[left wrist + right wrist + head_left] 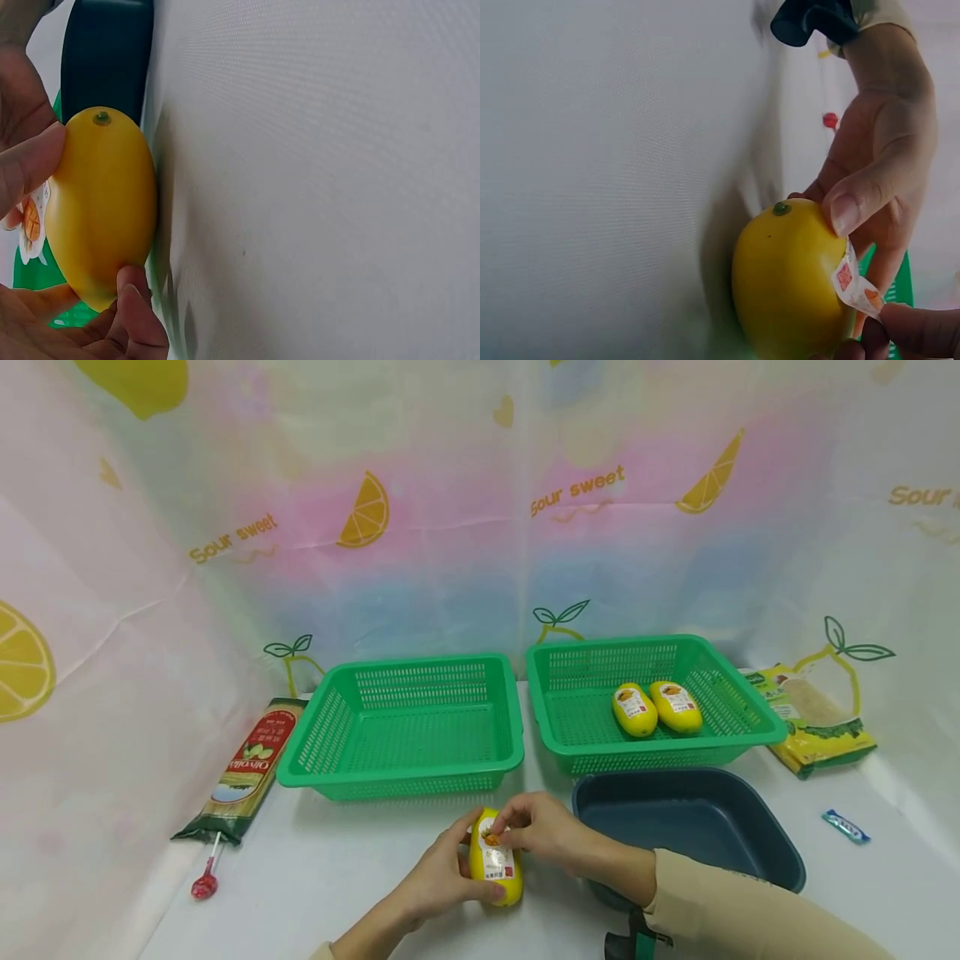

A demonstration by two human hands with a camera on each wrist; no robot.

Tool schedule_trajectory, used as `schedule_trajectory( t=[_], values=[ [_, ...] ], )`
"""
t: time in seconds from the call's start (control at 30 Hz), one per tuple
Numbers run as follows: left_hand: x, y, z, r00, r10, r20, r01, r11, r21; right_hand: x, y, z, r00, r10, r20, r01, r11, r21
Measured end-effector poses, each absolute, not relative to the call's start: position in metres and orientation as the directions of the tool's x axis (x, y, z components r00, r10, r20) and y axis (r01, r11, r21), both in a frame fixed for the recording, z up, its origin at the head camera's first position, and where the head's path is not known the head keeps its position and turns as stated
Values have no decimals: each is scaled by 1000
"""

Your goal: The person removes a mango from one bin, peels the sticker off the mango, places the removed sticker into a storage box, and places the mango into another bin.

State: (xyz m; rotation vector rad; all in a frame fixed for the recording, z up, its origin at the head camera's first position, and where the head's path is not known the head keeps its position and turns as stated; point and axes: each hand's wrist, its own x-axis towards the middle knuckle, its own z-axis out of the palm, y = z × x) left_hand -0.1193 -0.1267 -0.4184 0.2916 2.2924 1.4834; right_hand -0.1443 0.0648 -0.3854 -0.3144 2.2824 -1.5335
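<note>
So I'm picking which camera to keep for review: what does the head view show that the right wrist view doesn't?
Only the head view shows the two green baskets, two more mangoes in the right one, the dark blue tub and the pasta packet. Only the right wrist view shows the sticker's corner lifted off the skin, pinched by the right hand. Both show the left hand holding the yellow mango on the table.
</note>
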Motion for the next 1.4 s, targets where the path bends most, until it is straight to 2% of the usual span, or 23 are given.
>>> schedule_trajectory(
  t=[0.37,1.1,1.4],
  values=[
    [-119,-123,-416,-910,362,-202,-11,467,884,-143,70,-380,-886,-425,-184,33,337,-941],
    [-119,-121,-414,-907,366,-209,-15,466,884,-147,75,-371,-827,-450,-337,219,294,-930],
    [-121,-119,-414,-901,381,-207,-3,473,881,-148,77,-369,-818,-461,-345,230,287,-930]
  ],
)
